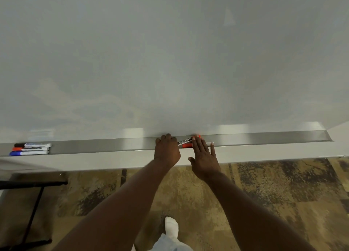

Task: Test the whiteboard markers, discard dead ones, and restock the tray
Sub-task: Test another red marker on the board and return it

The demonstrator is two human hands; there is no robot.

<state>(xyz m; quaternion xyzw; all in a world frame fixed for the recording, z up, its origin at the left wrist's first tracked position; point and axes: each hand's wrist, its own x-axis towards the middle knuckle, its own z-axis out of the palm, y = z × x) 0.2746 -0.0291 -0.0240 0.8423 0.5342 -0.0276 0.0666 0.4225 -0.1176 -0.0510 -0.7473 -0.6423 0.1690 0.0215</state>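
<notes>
A long metal tray (264,138) carries the markers. Between the left hand (167,150) and the right hand (204,156) a white marker (184,141) lies tilted in it. A red marker (187,145) lies just beside it, partly under the right fingers. Well to the left of both hands lie a black-capped marker (32,145), a red-capped marker (31,149) and a blue-capped marker (29,153), side by side.

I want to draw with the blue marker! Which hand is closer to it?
Left. The left hand sits at the tray, far to the right of the blue marker; the right hand lies even farther right, over a red marker.
</notes>
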